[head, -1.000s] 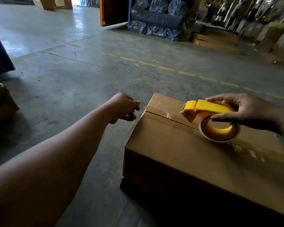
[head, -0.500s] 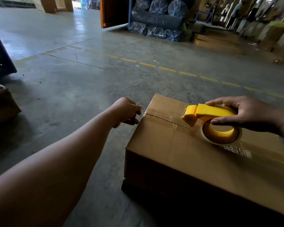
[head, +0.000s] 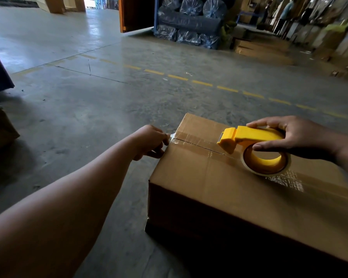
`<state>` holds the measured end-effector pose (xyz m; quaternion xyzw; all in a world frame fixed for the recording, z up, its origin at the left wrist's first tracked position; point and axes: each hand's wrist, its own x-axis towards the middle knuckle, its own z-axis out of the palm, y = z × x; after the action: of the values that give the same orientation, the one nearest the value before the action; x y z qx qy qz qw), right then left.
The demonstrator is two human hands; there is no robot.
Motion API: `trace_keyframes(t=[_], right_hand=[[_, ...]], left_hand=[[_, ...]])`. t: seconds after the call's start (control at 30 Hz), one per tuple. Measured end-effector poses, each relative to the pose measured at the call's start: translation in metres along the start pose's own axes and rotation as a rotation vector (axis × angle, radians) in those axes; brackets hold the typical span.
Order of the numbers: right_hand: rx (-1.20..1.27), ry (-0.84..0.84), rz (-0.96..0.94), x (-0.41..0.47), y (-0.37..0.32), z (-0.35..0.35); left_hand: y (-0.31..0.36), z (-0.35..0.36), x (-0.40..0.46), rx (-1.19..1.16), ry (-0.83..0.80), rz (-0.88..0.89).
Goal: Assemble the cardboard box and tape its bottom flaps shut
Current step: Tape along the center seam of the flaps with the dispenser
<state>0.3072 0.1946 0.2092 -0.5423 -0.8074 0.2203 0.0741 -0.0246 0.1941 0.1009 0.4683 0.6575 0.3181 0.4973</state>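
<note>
Head view: cardboard box (head: 229, 189) is lying on the concrete floor (head: 88, 117), flaps up. Clear tape (head: 199, 140) is being laid along the box's centre seam — its free end is being pinched at the box's far-left edge by the left hand (head: 149, 141). Yellow tape dispenser (head: 253, 149) is being gripped on the box top by the right hand (head: 293, 135).

cardboard box (head: 219, 183): plain brown | tape dispenser (head: 247, 137): bright yellow | tape (head: 191, 138): clear, glossy | floor (head: 100, 105): grey concrete | floor line (head: 201, 83): yellow dashes | wrapped rolls (head: 189, 21): dark blue-grey
</note>
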Motion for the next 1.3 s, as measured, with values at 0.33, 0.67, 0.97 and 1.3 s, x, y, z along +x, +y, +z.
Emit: trace_keyframes(t=[0.33,0.67,0.97,1.3], right_hand=[[0.008,0.000,-0.030,0.004,0.007,0.003],[-0.108,-0.012,-0.086,0.007,0.000,0.001],[-0.131,-0.002,-0.082,-0.017,0.026,-0.009],[-0.053,0.062,-0.010,-0.075,0.100,-0.030]], left_hand=[[-0.039,0.011,0.002,0.279,0.169,0.096],[0.015,0.068,-0.028,0.999,-0.035,0.605],[0.013,0.069,-0.027,1.179,-0.107,0.537],[0.017,0.094,-0.033,1.230,-0.108,0.518]])
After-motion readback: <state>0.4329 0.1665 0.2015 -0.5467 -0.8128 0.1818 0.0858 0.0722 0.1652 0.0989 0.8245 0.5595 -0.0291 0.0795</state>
